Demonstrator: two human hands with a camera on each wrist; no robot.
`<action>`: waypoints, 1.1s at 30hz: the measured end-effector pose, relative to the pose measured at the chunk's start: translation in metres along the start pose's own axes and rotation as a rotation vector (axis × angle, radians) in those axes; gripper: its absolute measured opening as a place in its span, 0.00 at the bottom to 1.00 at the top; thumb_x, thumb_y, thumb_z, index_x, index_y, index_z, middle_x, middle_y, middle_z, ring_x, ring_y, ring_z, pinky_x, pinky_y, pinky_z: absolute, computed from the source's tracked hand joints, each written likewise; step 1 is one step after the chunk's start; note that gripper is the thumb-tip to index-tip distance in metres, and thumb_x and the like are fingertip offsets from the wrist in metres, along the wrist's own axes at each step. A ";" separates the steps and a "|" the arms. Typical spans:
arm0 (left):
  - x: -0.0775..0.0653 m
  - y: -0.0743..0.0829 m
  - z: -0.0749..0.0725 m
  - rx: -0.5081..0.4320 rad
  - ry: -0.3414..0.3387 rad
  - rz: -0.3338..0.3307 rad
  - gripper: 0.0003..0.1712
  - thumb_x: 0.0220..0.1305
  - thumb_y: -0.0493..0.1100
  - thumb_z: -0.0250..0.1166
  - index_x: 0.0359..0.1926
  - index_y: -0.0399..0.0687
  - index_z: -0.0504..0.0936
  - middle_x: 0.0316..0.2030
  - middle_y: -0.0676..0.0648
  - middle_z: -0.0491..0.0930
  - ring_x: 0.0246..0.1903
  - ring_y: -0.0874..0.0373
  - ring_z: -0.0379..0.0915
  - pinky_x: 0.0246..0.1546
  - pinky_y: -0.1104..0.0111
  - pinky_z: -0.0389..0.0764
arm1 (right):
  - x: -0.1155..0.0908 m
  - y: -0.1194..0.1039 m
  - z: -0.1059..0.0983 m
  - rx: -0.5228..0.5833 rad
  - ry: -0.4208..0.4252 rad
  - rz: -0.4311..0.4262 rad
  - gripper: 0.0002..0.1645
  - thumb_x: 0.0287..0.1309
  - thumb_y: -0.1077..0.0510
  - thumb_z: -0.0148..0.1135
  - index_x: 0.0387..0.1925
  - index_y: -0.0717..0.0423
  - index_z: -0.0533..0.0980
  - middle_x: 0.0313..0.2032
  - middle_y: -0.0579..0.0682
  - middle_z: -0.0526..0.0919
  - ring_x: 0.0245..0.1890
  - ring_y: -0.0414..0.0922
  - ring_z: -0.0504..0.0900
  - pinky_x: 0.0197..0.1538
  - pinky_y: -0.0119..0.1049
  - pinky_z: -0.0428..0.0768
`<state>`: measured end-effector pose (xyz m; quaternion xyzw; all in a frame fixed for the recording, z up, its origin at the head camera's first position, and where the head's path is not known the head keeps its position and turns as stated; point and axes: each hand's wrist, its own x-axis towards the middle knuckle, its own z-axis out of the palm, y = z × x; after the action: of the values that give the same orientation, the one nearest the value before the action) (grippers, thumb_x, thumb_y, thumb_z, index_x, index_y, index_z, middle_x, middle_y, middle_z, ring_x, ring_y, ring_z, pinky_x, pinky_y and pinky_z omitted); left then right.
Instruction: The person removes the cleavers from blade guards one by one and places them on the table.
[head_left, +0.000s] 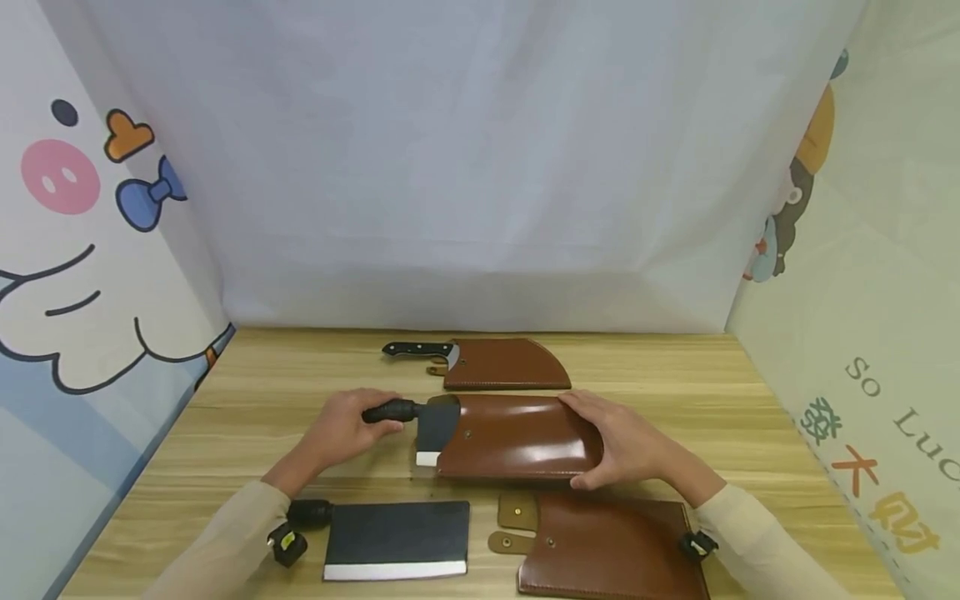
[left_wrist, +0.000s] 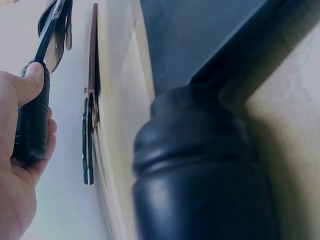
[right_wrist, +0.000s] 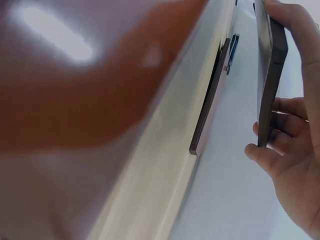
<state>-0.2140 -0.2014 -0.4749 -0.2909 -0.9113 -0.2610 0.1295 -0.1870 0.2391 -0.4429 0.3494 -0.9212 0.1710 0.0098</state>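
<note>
At mid-table, the left hand point(head_left: 341, 429) grips a cleaver point(head_left: 437, 429) partly inside a sheath point(head_left: 521, 437), whose right end the right hand point(head_left: 630, 440) clasps. Likely sheathing, though direction is unclear; a straight slide seems called for.

Three knives point(head_left: 397, 533), three sheaths point(head_left: 525, 437), two hands point(head_left: 347, 429)

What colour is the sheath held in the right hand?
The cleaver sheath is reddish brown with glossy highlights; it shows best in the head view.

A brown sheath point(head_left: 517, 435) partly covers the black cleaver point(head_left: 434, 425).
</note>
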 end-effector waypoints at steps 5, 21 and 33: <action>-0.001 -0.003 -0.008 -0.002 0.012 -0.021 0.23 0.59 0.46 0.78 0.53 0.43 0.88 0.46 0.43 0.88 0.43 0.48 0.86 0.39 0.54 0.83 | -0.004 0.006 -0.004 0.003 0.014 0.010 0.71 0.34 0.32 0.81 0.75 0.64 0.62 0.71 0.65 0.69 0.71 0.64 0.68 0.67 0.61 0.71; -0.012 -0.014 -0.021 -0.003 0.011 -0.041 0.24 0.58 0.45 0.78 0.55 0.41 0.87 0.47 0.42 0.88 0.42 0.47 0.86 0.38 0.53 0.83 | -0.018 0.015 -0.010 0.038 0.015 0.015 0.70 0.34 0.35 0.83 0.75 0.61 0.63 0.71 0.66 0.69 0.70 0.64 0.68 0.66 0.61 0.71; -0.017 -0.018 -0.038 -0.010 0.030 -0.053 0.24 0.58 0.44 0.78 0.55 0.41 0.87 0.47 0.42 0.88 0.42 0.47 0.86 0.38 0.53 0.83 | -0.023 0.020 -0.018 0.034 0.011 0.030 0.71 0.34 0.34 0.83 0.75 0.59 0.62 0.71 0.63 0.68 0.71 0.63 0.68 0.64 0.62 0.72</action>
<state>-0.2081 -0.2433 -0.4570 -0.2634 -0.9153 -0.2731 0.1347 -0.1842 0.2735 -0.4353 0.3346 -0.9232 0.1889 0.0064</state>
